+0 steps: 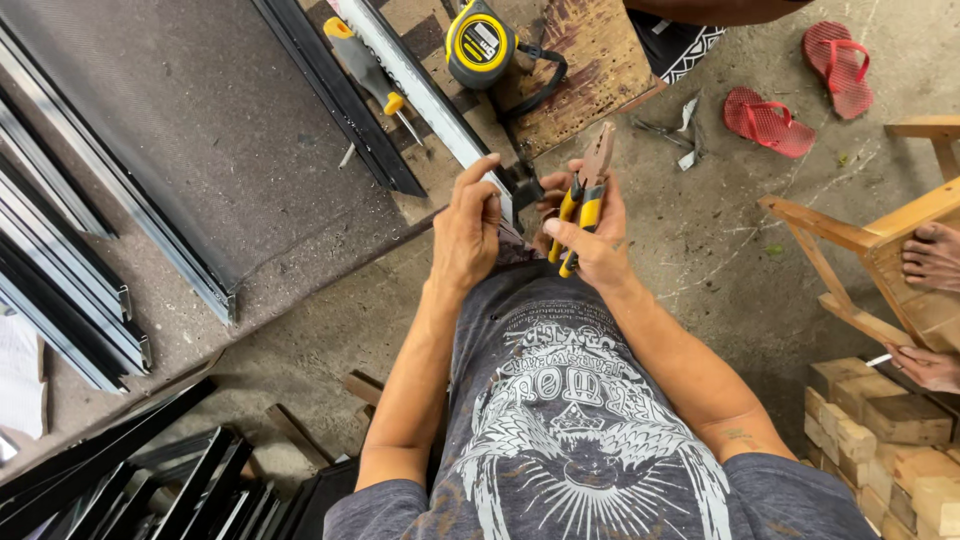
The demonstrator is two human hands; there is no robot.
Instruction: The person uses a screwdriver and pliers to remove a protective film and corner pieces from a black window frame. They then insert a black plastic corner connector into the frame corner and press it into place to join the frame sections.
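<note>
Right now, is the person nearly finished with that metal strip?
Hard to tell. Many cut metal strips already lie stacked beside the bench. In hand: the left hand steadies the end of one metal strip, while the right hand holds yellow-handled pliers. The screwdriver and tape measure lie on the bench, not in either hand.

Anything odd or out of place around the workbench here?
Nothing damaged or spilled. Only loose items: two red sandals lie apart on the concrete floor, and bent metal scraps sit beside them. The right hand holds yellow-handled pliers.

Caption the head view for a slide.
Left hand steadies a metal strip; right hand holds yellow pliers beside it.
</note>
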